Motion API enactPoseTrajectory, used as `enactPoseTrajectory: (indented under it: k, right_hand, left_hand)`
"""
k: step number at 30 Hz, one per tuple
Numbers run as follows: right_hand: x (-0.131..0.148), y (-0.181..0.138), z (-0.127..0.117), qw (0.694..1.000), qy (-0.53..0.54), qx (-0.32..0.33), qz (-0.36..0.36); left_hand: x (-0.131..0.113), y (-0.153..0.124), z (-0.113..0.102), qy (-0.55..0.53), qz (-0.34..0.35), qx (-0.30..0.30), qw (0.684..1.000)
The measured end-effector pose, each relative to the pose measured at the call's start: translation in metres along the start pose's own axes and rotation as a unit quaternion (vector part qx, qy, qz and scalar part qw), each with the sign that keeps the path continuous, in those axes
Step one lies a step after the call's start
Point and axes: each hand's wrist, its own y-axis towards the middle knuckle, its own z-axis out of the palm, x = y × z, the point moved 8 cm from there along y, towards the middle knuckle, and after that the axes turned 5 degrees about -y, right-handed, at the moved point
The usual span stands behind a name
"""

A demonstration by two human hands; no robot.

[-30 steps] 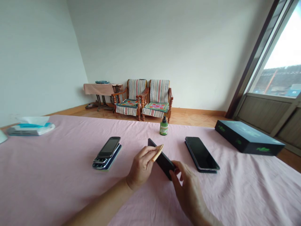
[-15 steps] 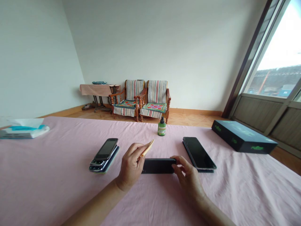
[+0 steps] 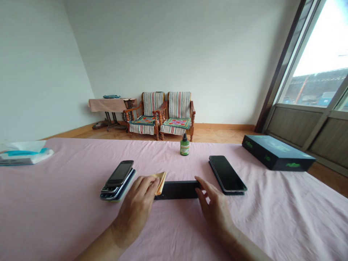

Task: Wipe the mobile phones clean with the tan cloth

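A black phone [image 3: 178, 190] lies flat and crosswise on the pink tablecloth [image 3: 67, 203] in front of me. My left hand [image 3: 136, 208] presses a small folded tan cloth [image 3: 161, 180] onto the phone's left end, fingers closed over the cloth. My right hand [image 3: 214, 208] grips the phone's right end with its fingertips. A stack of older phones [image 3: 118, 175] sits just left of my left hand. Another pair of dark smartphones [image 3: 227, 174] lies to the right of my right hand.
A small green bottle [image 3: 184, 145] stands behind the phone. A long black box [image 3: 276, 156] lies at the far right, a tissue pack [image 3: 24, 152] at the far left. Two striped wooden chairs [image 3: 163, 114] and a small table [image 3: 110, 105] stand by the wall.
The black phone went from tilted on edge and angled away to lying flat and crosswise. My left hand lowered the tan cloth onto its left end.
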Motion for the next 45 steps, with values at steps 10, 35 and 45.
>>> enactPoseTrajectory:
  k: [10, 35, 45]
  right_hand:
    - [-0.004, -0.001, 0.003, 1.0, 0.012, -0.006, 0.004]
    - [0.002, 0.003, 0.001, 0.999, 0.044, 0.022, 0.005]
    - [-0.007, 0.0, 0.006, 0.998, 0.039, 0.029, 0.034]
  left_hand:
    - [-0.039, 0.023, 0.029, -0.033, 0.036, 0.009, 0.999]
    - [-0.058, 0.034, 0.041, -0.007, 0.093, 0.041, 0.995]
    - [0.012, 0.002, 0.014, -0.058, -0.001, -0.041, 0.997]
